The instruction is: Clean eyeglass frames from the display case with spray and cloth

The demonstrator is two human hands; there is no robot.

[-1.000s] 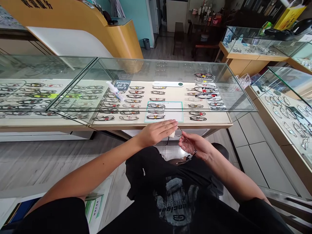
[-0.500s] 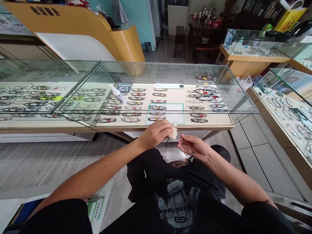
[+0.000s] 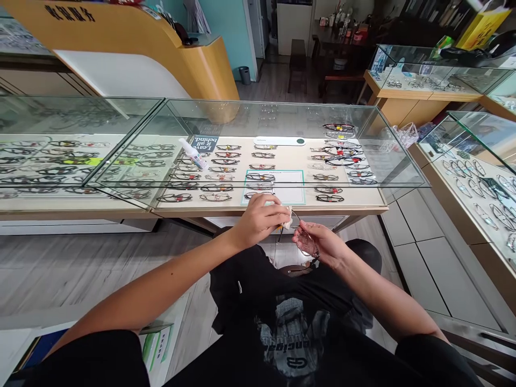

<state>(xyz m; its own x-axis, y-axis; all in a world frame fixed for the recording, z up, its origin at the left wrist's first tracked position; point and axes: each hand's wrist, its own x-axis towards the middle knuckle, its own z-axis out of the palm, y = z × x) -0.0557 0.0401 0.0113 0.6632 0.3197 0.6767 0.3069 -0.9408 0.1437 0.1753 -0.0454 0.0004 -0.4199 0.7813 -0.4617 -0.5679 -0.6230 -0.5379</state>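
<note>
My left hand [image 3: 260,219] is closed round a crumpled white cloth [image 3: 286,220], which is wrapped about one temple arm of a pair of eyeglasses [image 3: 308,247]. My right hand [image 3: 322,244] grips the same eyeglasses by the front frame near a lens, with thumb and fingers pinched together. The glasses hang tilted above my lap, their other temple pointing down and to the left. Part of the frame is hidden behind my fingers. A white spray bottle [image 3: 192,154] stands on the glass showcase in front of me.
The glass showcase [image 3: 278,212] directly ahead holds rows of eyeglasses [image 3: 216,187]. Another glass case [image 3: 475,177] stands at the right. A wooden counter [image 3: 209,64] rises at the back left, and a shelf with booklets [image 3: 157,346] sits low at my left.
The fingers of my left hand have shifted slightly with the cloth along the temple. My right hand keeps the glasses almost in the same place. The view has tilted a little.
</note>
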